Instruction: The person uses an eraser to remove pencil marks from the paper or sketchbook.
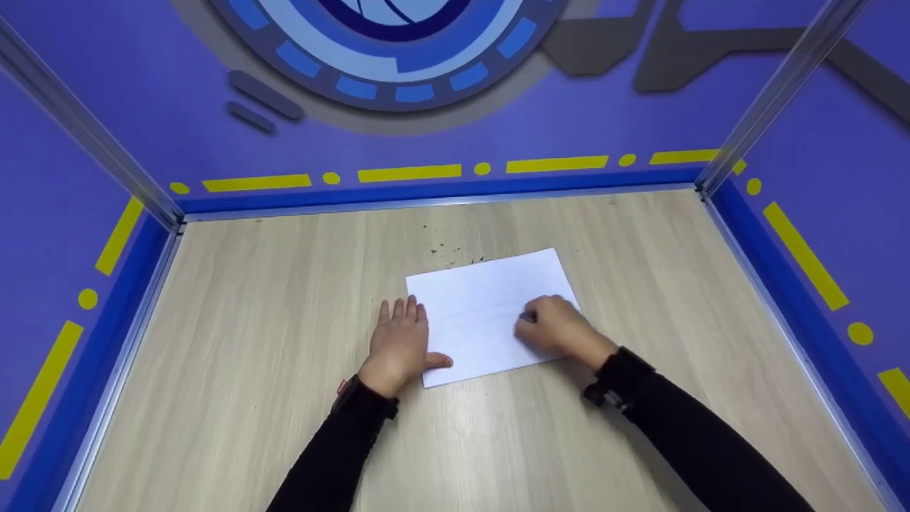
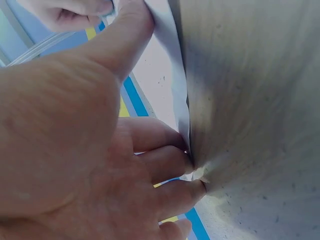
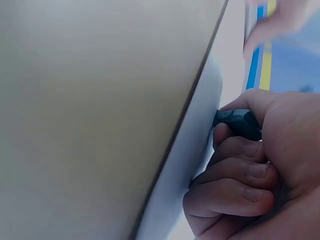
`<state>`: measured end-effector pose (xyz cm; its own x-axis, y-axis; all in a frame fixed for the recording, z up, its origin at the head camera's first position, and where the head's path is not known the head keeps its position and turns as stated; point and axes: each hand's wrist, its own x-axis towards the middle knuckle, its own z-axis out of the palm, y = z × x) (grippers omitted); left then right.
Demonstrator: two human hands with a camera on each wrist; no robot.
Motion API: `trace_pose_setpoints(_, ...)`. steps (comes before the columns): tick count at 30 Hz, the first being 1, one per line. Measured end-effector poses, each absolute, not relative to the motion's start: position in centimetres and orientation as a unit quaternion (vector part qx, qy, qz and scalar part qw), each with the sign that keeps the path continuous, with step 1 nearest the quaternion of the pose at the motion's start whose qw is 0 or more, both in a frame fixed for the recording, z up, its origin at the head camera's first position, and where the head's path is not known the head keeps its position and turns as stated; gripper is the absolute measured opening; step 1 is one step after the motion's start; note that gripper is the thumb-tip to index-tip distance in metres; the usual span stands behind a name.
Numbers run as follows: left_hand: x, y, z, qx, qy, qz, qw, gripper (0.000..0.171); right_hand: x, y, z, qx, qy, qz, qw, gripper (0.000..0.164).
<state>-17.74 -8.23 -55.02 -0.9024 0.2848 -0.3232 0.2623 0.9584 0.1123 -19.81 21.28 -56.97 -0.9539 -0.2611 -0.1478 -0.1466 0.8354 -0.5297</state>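
Note:
A white sheet of paper lies slightly turned on the table, with faint grey lines across its middle. My left hand rests at the paper's left edge, fingers straight and spread, its thumb lying on the sheet. Over the right part of the paper, my right hand grips a small dark eraser between thumb and curled fingers. The eraser's lower end is right at the paper surface in the right wrist view, and most of its body is hidden inside the fist.
Dark crumbs are scattered on the wooden table just beyond the paper's far edge. Blue-purple panels with yellow dashes wall in the table at the back and both sides, joined by metal posts.

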Motion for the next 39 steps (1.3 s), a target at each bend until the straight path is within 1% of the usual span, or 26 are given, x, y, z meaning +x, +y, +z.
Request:
trace_pose_setpoints(4,-17.7,-8.5,-55.2,0.139,0.975,0.037,0.169,0.123,-20.1,24.8,-56.8,-0.069,0.958,-0.256,0.108,0.037)
trace_pose_setpoints(7,-17.7,-8.6,-55.2,0.138,0.976,0.039,0.165,0.123,-20.2,26.5,-56.7,-0.052,0.963,-0.24,0.109,0.038)
trace_pose_setpoints(12,-17.5,-8.8,-55.1,0.136,0.976,0.038,0.166,0.122,-20.1,26.8,-56.4,-0.046,0.966,-0.225,0.119,0.037)
trace_pose_setpoints(17,-17.4,-8.7,-55.1,0.138,0.976,0.041,0.165,0.122,-19.4,26.2,-56.7,-0.043,0.961,-0.25,0.11,0.038)
trace_pose_setpoints(24,-17.7,-8.7,-55.1,0.138,0.977,0.037,0.16,0.122,-18.8,23.7,-56.4,-0.078,0.951,-0.278,0.107,0.04)
trace_pose_setpoints(31,-17.7,-8.5,-55.1,0.139,0.977,0.038,0.16,0.121,-18.8,19.1,-56.3,-0.135,0.954,-0.257,0.079,0.045)
trace_pose_setpoints(36,-17.8,-8.2,-55.2,0.141,0.976,0.036,0.16,0.122,-18.8,15.9,-56.3,-0.166,0.952,-0.242,0.09,0.044)
trace_pose_setpoints(39,-17.8,-8.1,-55.0,0.143,0.976,0.038,0.161,0.122,-18.8,14.7,-56.3,-0.173,0.953,-0.228,0.101,0.044)
